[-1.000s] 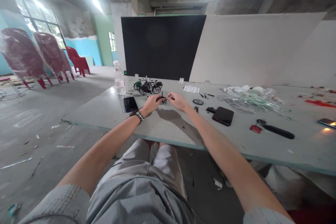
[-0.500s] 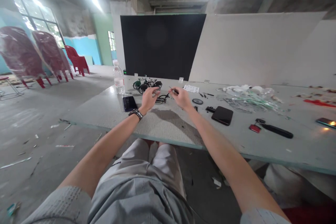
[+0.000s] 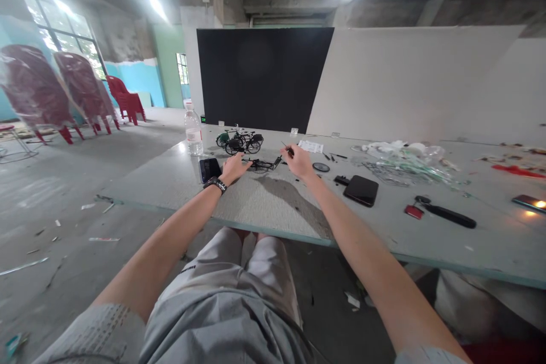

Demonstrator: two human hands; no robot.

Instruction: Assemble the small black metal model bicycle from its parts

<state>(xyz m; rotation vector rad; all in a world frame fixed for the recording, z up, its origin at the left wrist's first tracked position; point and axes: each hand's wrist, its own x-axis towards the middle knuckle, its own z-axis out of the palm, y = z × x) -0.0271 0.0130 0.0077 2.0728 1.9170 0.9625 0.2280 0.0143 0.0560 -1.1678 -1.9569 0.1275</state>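
we sit at a long counter (image 3: 170, 182) in a bare concrete hall, with a black panel (image 3: 264, 79) standing beyond it against a white partition (image 3: 409, 79), and stacked red plastic chairs (image 3: 125, 99) and two film-wrapped chairs (image 3: 29, 88) off to our left. on the counter stand a plastic water bottle (image 3: 193, 132) and a pair of assembled model bicycles (image 3: 241, 141). a phone (image 3: 210, 169) lies just beside our left hand (image 3: 234, 169), and farther right are a flat black case (image 3: 360, 190), a heap of clear plastic bags and sprues (image 3: 405, 168), a small round disc (image 3: 321, 166) and a printed sheet (image 3: 310, 147). a small black model frame (image 3: 262, 165) lies flat on the counter between our hands, just in front of the bicycles. the left grip is apart, its fingertips reaching the frame's near end, though we cannot tell whether they press on it. our right hand (image 3: 298, 162) has its grip together, thumb and fingers pinching a thin dark pin (image 3: 289, 151) held just above the frame's far end, not touching it.
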